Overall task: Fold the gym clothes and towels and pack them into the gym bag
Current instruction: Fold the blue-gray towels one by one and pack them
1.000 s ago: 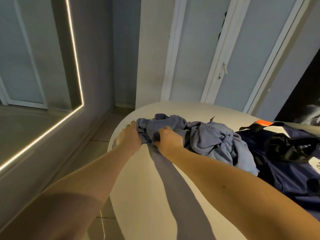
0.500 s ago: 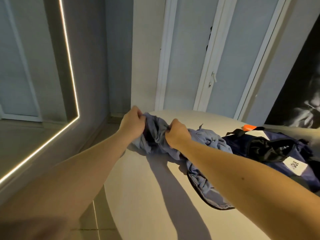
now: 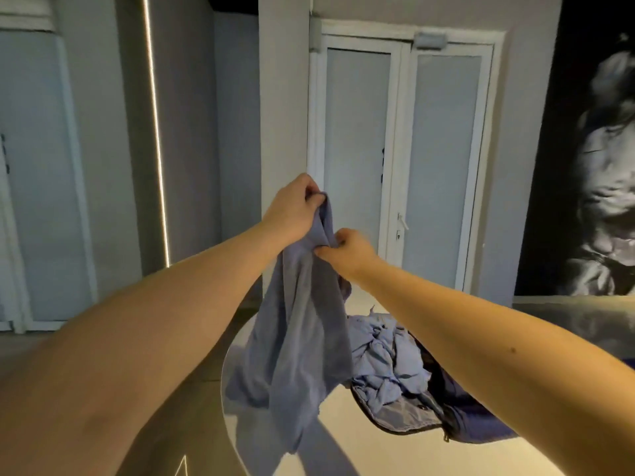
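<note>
The blue cloth (image 3: 302,338) is now in the air above the left edge of the round surface (image 3: 378,455). Half a second ago it was only beginning to leave the heap, and a second ago both hands were pressing on it where it lay. So one piece is now separated from the rest. I judge that its folding is only starting: it hangs bunched and twisted, with its lower end trailing down to about the level of the surface, and it must first be opened flat.

The left hand (image 3: 292,211) is the higher one, with the arm stretched forward and up. Its fingers (image 3: 314,197) are curled around the top end of the cloth. Just beside it and a little lower, the right hand (image 3: 347,249) pinches the same upper edge with its fingers (image 3: 338,240) bent tightly; this arm reaches in from the lower right. The two hands are close together, so the cloth is not spread yet.

To the right, the remaining pile of clothes (image 3: 388,355) lies crumpled on the surface, partly resting on the open dark gym bag (image 3: 457,407). No folded piece can be seen in the bag.
</note>
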Demonstrator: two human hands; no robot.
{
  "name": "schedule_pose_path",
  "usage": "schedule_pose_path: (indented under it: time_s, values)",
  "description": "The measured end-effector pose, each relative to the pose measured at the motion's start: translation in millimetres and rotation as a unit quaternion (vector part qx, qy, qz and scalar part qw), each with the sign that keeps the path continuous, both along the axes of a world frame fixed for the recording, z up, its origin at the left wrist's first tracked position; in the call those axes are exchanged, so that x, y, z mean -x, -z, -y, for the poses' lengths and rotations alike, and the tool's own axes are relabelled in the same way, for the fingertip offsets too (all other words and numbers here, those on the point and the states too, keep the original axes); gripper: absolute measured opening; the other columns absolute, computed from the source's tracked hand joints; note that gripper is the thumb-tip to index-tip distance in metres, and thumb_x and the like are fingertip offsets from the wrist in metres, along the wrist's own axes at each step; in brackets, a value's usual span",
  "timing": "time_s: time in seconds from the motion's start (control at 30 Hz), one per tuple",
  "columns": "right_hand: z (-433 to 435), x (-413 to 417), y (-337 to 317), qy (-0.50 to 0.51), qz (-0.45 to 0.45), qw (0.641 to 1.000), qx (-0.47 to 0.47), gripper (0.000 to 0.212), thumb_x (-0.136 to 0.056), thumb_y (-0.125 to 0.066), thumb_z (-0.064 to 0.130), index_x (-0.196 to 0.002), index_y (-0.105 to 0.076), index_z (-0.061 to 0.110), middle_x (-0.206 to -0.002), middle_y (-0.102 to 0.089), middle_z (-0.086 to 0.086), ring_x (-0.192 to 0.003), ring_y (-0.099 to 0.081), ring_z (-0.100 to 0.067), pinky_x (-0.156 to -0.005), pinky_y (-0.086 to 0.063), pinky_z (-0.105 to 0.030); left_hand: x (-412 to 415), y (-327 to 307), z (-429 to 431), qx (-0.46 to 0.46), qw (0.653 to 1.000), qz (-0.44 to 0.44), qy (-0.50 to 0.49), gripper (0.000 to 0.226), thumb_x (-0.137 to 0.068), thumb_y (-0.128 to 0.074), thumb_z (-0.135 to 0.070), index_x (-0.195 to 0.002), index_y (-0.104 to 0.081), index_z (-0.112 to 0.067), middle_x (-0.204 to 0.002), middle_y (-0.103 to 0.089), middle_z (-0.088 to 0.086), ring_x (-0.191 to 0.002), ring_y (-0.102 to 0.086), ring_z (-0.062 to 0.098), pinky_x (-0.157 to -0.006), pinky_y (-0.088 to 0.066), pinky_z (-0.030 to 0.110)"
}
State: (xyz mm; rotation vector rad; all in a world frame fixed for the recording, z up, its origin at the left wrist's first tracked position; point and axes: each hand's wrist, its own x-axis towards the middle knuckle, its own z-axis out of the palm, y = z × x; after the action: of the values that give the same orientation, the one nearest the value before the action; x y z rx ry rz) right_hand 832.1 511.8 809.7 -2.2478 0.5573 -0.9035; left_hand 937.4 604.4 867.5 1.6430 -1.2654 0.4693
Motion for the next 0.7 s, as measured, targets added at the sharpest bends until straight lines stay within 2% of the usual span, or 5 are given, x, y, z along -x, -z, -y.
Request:
schedule_pose_path:
  time_s: [0.1, 0.27, 0.47, 0.6, 0.7]
  values:
    - [-14.6, 30.8, -17.7, -0.056, 0.014, 0.997, -0.053, 0.036, -0.079, -0.081, 0.024, -0.103, -0.061, 0.005, -0.097, -0.071, -0.012, -0.09, -0.069, -0.028, -0.083, -0.059, -0.048, 20.6, -18.9, -21.5, 0.002, 1.0, 0.015, -0.005, 0.007, -0.102, -0.053, -0.024, -0.099, -0.055, -0.018, -0.082, -0.058, -0.009, -0.077, -0.057, 0.005, -0.063, -0.038, 0.015]
    - [-20.4, 82.1, -18.5, -0.2, -0.016, 0.955, -0.22, 0.066, -0.072, -0.09, 0.032, -0.125, -0.058, 0.011, -0.119, -0.071, -0.013, -0.106, -0.07, -0.033, -0.094, -0.057, -0.049, 42.2, -26.6, -57.9, -0.007, 0.998, 0.04, -0.037, 0.016, -0.103, -0.051, -0.032, -0.101, -0.059, -0.019, -0.089, -0.063, -0.003, -0.08, -0.058, 0.014, -0.068, -0.041, 0.027]
    - [0.6, 136.5, 11.2, -0.131, -0.106, 0.969, -0.182, 0.006, -0.086, -0.073, 0.013, -0.09, -0.069, 0.01, -0.094, -0.069, -0.015, -0.087, -0.065, -0.029, -0.08, -0.054, -0.038, 49.8, 10.0, -74.6, -0.038, 0.996, 0.005, -0.076, 0.024, -0.104, -0.047, -0.033, -0.107, -0.061, -0.014, -0.098, -0.065, 0.003, -0.089, -0.06, 0.021, -0.076, -0.044, 0.034]
    - [9.5, 154.5, 23.1, -0.083, -0.072, 0.967, -0.231, 0.016, -0.09, -0.072, 0.018, -0.086, -0.071, 0.002, -0.094, -0.068, -0.019, -0.088, -0.066, -0.027, -0.092, -0.055, -0.035, 57.6, 41.5, -71.3, -0.106, 0.985, -0.028, -0.134, 0.021, -0.103, -0.046, -0.027, -0.113, -0.06, -0.015, -0.109, -0.066, 0.009, -0.093, -0.061, 0.025, -0.078, -0.048, 0.038]
    - [1.5, 157.4, 19.7, -0.082, -0.047, 0.961, -0.26, 0.027, -0.096, -0.067, 0.023, -0.109, -0.071, 0.0, -0.109, -0.074, -0.016, -0.103, -0.071, -0.029, -0.097, -0.056, -0.042, 73.1, 55.5, -66.1, -0.233, 0.97, -0.07, -0.009, 0.049, -0.091, -0.065, -0.016, -0.139, -0.051, -0.021, -0.139, -0.055, 0.002, -0.122, -0.054, 0.018, -0.093, -0.042, 0.028]
